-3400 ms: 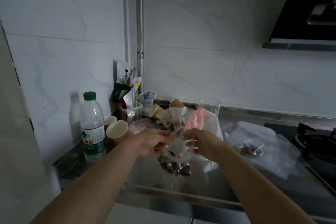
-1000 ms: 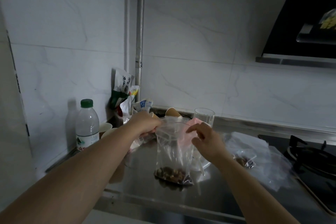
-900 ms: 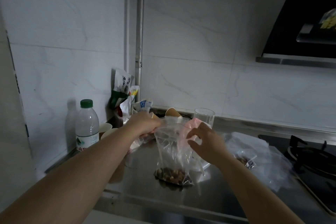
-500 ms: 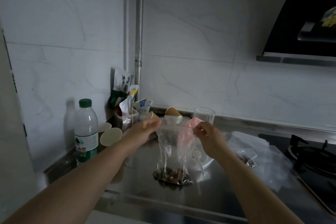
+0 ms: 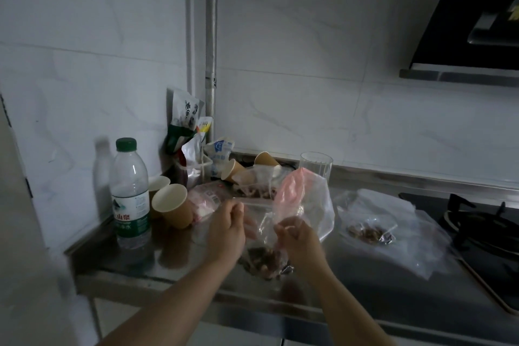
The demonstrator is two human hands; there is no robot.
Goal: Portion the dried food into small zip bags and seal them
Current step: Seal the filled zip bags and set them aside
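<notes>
- Head view, dim light. Centre-low of frame: small clear zip bag (image 5: 262, 229), thin crinkly plastic, held upright just above the steel tabletop (image 5: 174, 258); a clump of brown dried food (image 5: 265, 261) sits in its bottom.
- Left hand (image 5: 226, 230): fingers curled, pinching the bag's top strip at its left end.
- Right hand (image 5: 297, 236): fingers curled, pinching the bag's plastic at the right side, lower than the left hand's grip.
- Behind the bag, centre: bigger clear floppy bag (image 5: 314, 205) with a pink patch at its top; straight-walled clear glass (image 5: 316, 164) just behind it.
- Right of centre: second small zip bag (image 5: 369, 229) lying flat with dried bits inside, resting on loose clear plastic sheets (image 5: 421, 239).
- Left: clear plastic water bottle (image 5: 129, 196), green cap, green label, upright; two brown paper cups (image 5: 171, 205) beside it, tilted; two more paper cups (image 5: 247, 167) tipped over further back.
- Back corner: upright foil and printed snack pouches (image 5: 185, 118) against the white marbled tile wall.
- Far right edge: black gas hob (image 5: 483, 225); upper right: dark range hood (image 5: 477, 22).
</notes>
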